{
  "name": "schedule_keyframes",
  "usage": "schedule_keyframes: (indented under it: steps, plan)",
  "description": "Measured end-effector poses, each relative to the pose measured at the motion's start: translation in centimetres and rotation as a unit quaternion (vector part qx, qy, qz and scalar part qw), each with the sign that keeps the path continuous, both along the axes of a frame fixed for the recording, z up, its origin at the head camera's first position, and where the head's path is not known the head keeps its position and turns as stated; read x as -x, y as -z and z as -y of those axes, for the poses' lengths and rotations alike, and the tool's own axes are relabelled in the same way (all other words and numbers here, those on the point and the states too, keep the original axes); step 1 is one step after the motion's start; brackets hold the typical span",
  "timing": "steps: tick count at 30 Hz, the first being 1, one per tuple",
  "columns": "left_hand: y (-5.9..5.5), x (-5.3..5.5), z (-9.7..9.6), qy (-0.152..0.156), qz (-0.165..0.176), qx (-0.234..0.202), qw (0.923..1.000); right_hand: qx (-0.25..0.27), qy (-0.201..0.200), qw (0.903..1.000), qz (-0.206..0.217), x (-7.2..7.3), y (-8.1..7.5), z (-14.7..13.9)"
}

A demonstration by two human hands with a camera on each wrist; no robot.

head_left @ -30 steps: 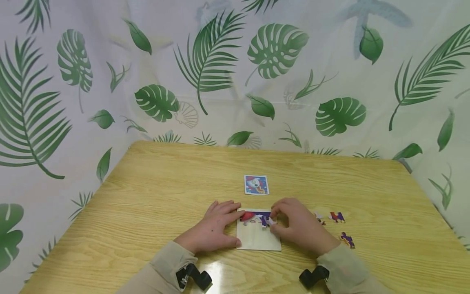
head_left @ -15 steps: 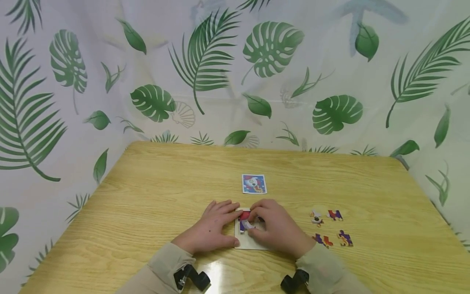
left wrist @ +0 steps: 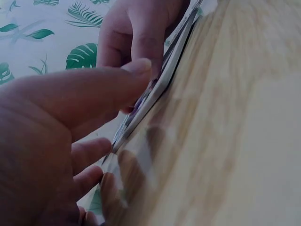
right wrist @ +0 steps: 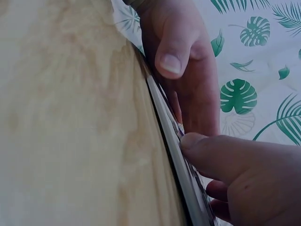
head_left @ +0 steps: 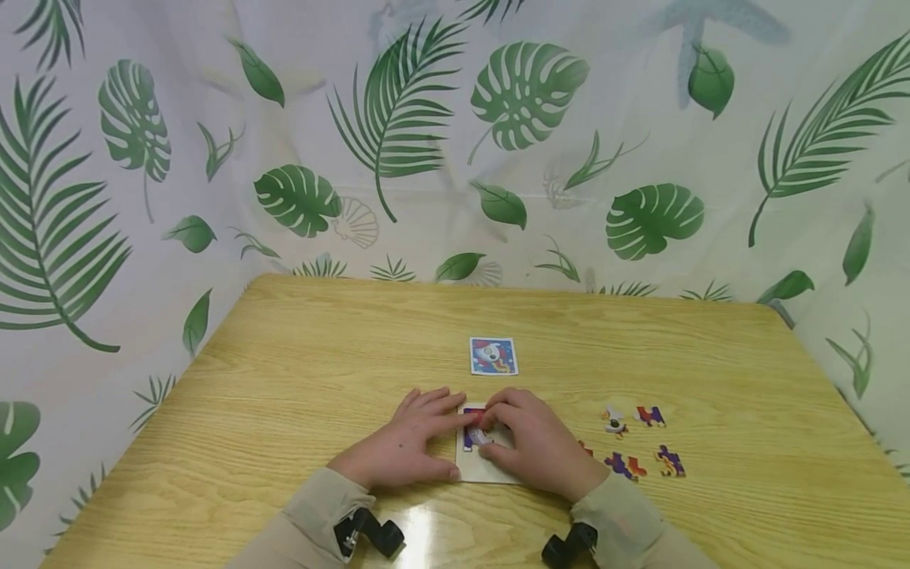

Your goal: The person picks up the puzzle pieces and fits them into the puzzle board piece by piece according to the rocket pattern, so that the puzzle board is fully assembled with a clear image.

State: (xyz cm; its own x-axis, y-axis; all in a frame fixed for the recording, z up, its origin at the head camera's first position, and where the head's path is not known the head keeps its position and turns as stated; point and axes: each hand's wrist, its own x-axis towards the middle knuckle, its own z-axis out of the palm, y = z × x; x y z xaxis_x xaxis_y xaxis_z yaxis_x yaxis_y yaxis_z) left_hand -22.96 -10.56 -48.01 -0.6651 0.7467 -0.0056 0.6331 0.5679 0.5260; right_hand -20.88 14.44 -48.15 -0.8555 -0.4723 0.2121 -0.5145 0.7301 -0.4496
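A small puzzle board [head_left: 486,472] lies flat on the table, its lower part bare and pale. My left hand [head_left: 400,444] rests along the board's left side with fingers spread, the index finger reaching over the upper left corner. Thumb and fingers of my right hand [head_left: 538,444] pinch a purple-and-white puzzle piece [head_left: 470,440] at the board's left part, just below a red patch of picture. Most of the upper right of the board is hidden behind my right hand. Both wrist views show the board edge-on, with the left hand [left wrist: 70,117] and right hand [right wrist: 244,169] close beside it.
Several loose puzzle pieces lie right of the board, among them a white one [head_left: 614,423], a red-and-purple one [head_left: 650,416] and a purple-and-orange one [head_left: 670,461]. A picture card [head_left: 494,356] lies behind the board. A leaf-patterned curtain [head_left: 426,221] hangs beyond the wooden table [head_left: 320,340].
My right hand has moved left across the board with the pinched puzzle piece, then stayed there while the piece shifted slightly. The left index finger now reaches a little further over the board.
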Motion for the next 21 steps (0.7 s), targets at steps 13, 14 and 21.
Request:
schedule_keyframes:
  steps: [13, 14, 21]
  plan:
    - [-0.1, 0.0, 0.3, 0.025, 0.007, 0.018, 0.9995, 0.000, -0.025, 0.9966, 0.079, -0.1, -0.1, -1.4]
    - [-0.1, 0.0, 0.2, 0.023, 0.009, 0.019, 0.9995, -0.004, -0.028, 0.9963, 0.082, -0.1, -0.2, -1.4]
    - [-0.2, -0.1, -0.1, 0.008, -0.004, 0.013, 0.9999, -0.015, -0.040, 0.9951, 0.089, -0.1, -0.6, -1.6]
